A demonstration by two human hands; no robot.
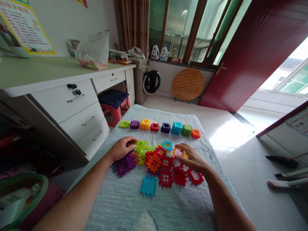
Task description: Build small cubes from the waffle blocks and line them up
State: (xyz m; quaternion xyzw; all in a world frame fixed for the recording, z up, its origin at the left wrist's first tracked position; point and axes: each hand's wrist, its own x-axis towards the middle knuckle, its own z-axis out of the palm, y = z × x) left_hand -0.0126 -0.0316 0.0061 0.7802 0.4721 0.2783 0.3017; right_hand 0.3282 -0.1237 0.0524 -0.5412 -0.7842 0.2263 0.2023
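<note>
A pile of flat, toothed plastic tiles (157,162) in red, orange, green, purple and blue lies on a pale quilted cloth (149,205). My left hand (121,148) rests on the pile's left side, fingers curled over a green tile (141,146). My right hand (192,158) lies on the right side, fingers bent down onto pink and orange tiles (179,153). Beyond the pile a row of several built cubes (160,126) runs across the cloth. A single blue tile (148,185) lies nearest me.
A white desk with drawers (79,112) stands at the left, a red stool (114,102) tucked under it. A plastic bag (93,51) sits on the desk. A round wooden board (188,84) leans on the far wall beside a red door (245,54). Slippers (286,179) lie on the floor at right.
</note>
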